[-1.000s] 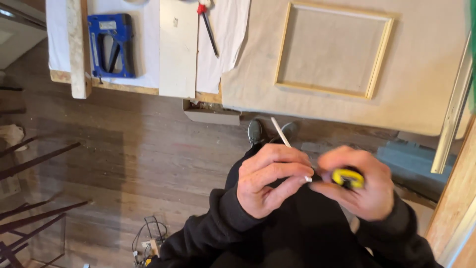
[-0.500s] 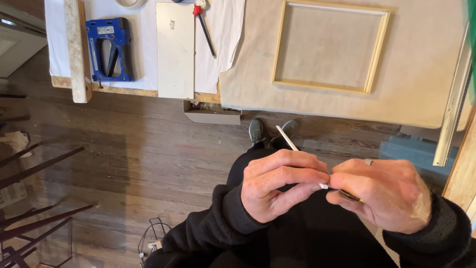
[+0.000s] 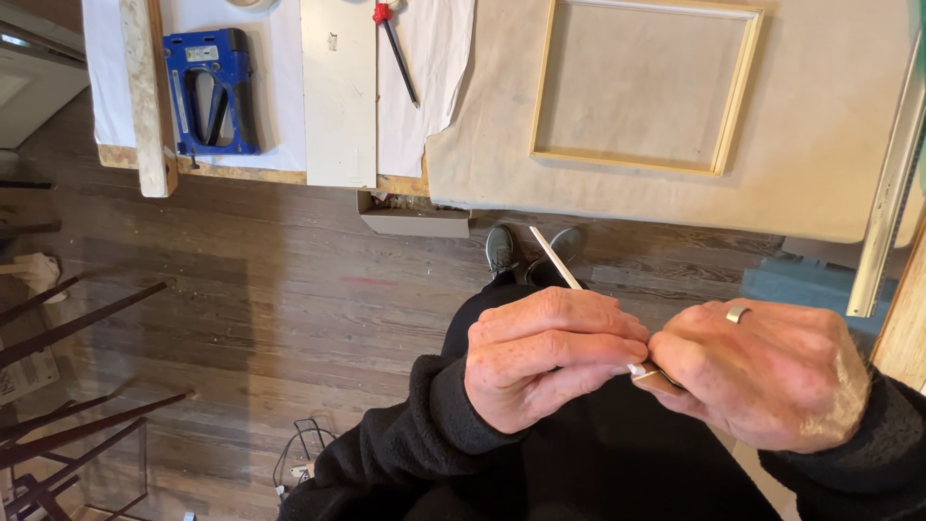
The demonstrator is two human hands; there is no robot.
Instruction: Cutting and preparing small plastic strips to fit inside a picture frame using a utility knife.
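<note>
My left hand [image 3: 550, 359] is closed around a thin pale stick [image 3: 555, 257], pencil-like, whose free end points up toward my shoes. My right hand [image 3: 767, 376], with a ring on one finger, is curled over a small object at the stick's lower end; only a brownish sliver [image 3: 658, 379] of it shows between the fingertips. Both hands touch each other in front of my black top, below the table edge. A square wooden frame [image 3: 641, 87] lies on tan paper [image 3: 830, 164] on the table above.
A blue staple gun [image 3: 209, 92] rests on white cloth at upper left beside a wooden bar [image 3: 149, 96] and a white board [image 3: 338, 92]. A red-capped tool [image 3: 395, 48] lies nearby. A metal rail [image 3: 887, 193] leans at the right. Dark rods [image 3: 77, 386] stand at left over a wood floor.
My right hand has rolled over, hiding the yellow-and-black object it showed a second ago. Both hands sit slightly lower and closer in view, still joined at the stick.
</note>
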